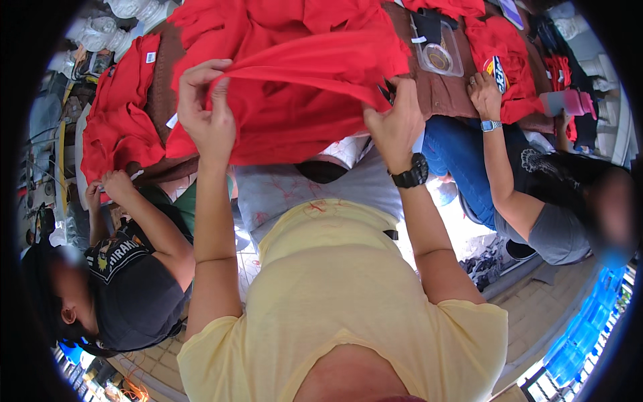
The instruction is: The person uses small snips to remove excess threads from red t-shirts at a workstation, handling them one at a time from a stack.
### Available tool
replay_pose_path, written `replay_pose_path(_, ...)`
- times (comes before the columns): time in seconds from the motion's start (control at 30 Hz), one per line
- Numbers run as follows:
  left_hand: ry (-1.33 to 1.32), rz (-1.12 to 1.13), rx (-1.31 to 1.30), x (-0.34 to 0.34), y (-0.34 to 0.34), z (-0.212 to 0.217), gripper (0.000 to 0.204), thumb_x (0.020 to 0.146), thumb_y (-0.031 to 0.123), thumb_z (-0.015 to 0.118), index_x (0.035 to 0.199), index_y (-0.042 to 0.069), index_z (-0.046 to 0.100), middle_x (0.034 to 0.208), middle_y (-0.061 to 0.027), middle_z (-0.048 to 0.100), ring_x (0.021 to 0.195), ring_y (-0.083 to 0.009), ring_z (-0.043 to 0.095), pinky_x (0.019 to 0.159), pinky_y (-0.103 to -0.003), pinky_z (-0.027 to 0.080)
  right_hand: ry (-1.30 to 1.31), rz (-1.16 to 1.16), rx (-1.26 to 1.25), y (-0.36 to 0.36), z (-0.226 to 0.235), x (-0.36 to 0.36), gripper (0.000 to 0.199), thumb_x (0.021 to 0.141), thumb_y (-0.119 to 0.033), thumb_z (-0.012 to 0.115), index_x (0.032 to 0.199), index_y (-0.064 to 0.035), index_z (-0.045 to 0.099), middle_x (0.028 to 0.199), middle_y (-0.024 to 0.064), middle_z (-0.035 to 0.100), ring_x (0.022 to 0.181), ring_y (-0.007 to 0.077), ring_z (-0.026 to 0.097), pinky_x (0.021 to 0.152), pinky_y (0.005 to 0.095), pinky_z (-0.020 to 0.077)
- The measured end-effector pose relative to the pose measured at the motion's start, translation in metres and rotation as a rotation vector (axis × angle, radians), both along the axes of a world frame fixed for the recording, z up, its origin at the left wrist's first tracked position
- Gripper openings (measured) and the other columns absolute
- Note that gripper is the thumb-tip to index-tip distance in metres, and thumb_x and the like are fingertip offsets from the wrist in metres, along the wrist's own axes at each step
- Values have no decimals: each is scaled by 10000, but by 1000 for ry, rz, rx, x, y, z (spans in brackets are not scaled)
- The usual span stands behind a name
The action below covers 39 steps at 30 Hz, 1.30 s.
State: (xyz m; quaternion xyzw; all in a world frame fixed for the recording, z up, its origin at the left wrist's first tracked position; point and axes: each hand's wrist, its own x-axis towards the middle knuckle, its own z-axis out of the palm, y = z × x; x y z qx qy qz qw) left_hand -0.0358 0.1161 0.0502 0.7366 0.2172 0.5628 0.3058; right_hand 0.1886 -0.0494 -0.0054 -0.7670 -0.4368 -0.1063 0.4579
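Closest is a yellow shirt (348, 281). Past it, the left hand (207, 117) pinches red cloth (295, 87) by the brown worktop's (439, 90) near edge. The right hand (398, 124) closes around a small dark tool (386, 92); I cannot tell if that grip pinches cloth too. Best keep the cloth gently stretched, tool's point off it. It looks thin, floppy and full of soft folds.

The table's (445, 94) near edge is blocked centrally by red fabric (288, 114) held between left hand (207, 114) and right hand (398, 122); bare strips (160, 94) are found either side, the right one obstructed farther in by a clear container (456, 65).
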Motion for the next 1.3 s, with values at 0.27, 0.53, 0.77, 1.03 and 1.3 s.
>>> replay_pose_path(0.27, -18, 167, -39, -50, 46, 7, 81, 991, 1, 601, 1013, 31, 529, 1140, -184, 697, 1122, -234, 649, 1047, -357, 461, -149, 171, 265, 2, 71, 40, 329, 679, 106, 662, 982, -20, 669, 860, 105, 599, 699, 247, 613, 628, 340, 501)
replay_pose_path(0.53, 765, 81, -193, -108, 2, -13, 347, 844, -36, 667, 1167, 87, 693, 1283, -107, 639, 1237, -296, 541, 1100, -392, 371, 288, 547, -269, -51, -5, 23, 293, 738, -36, 798, 1003, -34, 672, 877, 87, 644, 761, 199, 646, 679, 297, 532)
replay_pose_path(0.77, 424, -135, -48, -6, -41, -17, 313, 856, -31, 691, 1156, 57, 682, 1176, -116, 598, 976, -254, 641, 868, -325, 509, 463, 399, -175, -11, 25, -3, 318, 781, -79, 833, 1019, -4, 635, 877, 112, 667, 761, 182, 645, 667, 301, 516)
replay_pose_path(1.03, 614, -192, -166, 68, -49, -74, 363, 838, 148, 785, 1179, 69, 686, 1065, -80, 621, 922, -248, 629, 780, -348, 529, 467, 336, -113, -12, -33, -10, 409, 742, -45, 844, 1061, -14, 590, 941, 125, 662, 812, 235, 634, 724, 362, 527)
replay_pose_path(1.3, 621, -79, -179, 77, -51, -83, 86, 922, 47, 664, 952, -9, 606, 885, -109, 627, 842, -255, 652, 752, -359, 522, 371, 337, -178, -17, -13, -16, 401, 834, -123, 793, 1141, -9, 563, 992, 167, 650, 862, 300, 652, 759, 400, 530)
